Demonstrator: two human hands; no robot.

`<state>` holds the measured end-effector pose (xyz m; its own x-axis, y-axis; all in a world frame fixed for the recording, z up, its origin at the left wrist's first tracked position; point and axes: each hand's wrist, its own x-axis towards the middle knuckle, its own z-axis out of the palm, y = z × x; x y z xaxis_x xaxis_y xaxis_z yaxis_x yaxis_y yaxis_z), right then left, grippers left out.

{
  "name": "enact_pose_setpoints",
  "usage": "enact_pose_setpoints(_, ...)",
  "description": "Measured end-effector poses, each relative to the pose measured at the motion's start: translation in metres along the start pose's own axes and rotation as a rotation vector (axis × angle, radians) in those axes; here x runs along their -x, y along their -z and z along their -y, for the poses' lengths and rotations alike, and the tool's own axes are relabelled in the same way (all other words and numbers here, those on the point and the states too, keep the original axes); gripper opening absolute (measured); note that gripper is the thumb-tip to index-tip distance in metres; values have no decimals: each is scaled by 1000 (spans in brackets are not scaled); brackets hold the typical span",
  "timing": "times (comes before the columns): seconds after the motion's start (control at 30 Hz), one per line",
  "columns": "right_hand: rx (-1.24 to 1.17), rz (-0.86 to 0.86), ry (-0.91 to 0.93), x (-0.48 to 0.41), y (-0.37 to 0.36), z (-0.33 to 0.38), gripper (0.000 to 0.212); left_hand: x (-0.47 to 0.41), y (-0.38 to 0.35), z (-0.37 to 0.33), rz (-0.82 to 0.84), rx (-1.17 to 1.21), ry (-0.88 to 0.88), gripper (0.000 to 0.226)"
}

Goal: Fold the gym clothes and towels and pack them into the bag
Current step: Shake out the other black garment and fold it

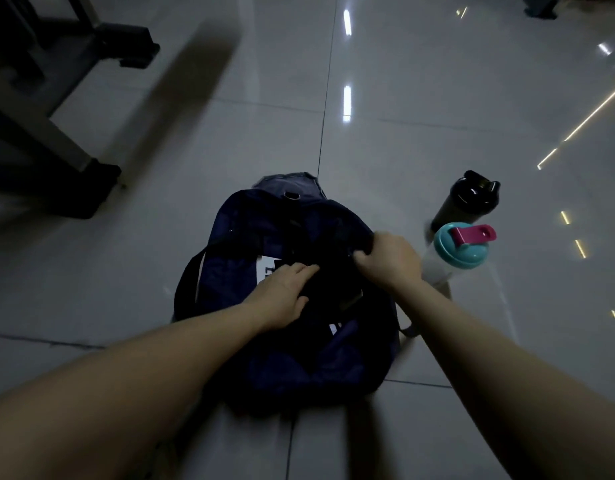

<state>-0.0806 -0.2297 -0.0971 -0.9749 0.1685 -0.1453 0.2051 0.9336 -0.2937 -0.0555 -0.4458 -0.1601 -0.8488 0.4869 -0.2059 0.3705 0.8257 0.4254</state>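
Right hand grips a bunched edge of the soft navy duffel bag, while the left hand presses straight-fingered on dark cloth at its top. It slumps on glossy floor tiles, near a black shaker bottle and a clear, teal-lidded shaker bottle.

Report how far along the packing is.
No loose clothes or towels show on the floor, so packing looks mostly done. In hand: the right hand grips the bag by its edge while the left hand presses into it. Left: closing it, probably; its inside is too dark to check.
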Motion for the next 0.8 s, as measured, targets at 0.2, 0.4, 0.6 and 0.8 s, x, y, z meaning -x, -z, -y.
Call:
enact_pose_setpoints(0.2, -139, 281, -89, 9, -25, -17, 37, -8, 1, -1, 33, 25, 31, 74)
enact_pose_setpoints(0.4, -308, 279, -141, -1, -24, -33, 16, -14, -5, -1, 71, -5, 14, 74)
enact_pose_setpoints(0.6, -393, 385, -210, 2, -31, -45, 27, -19, -6, 1, 80, -7, 19, 76)
enact_pose_setpoints(0.8, -489, 322, -212, 7, -44, -42, 24, -19, -7, 2, 87, -3, 17, 77)
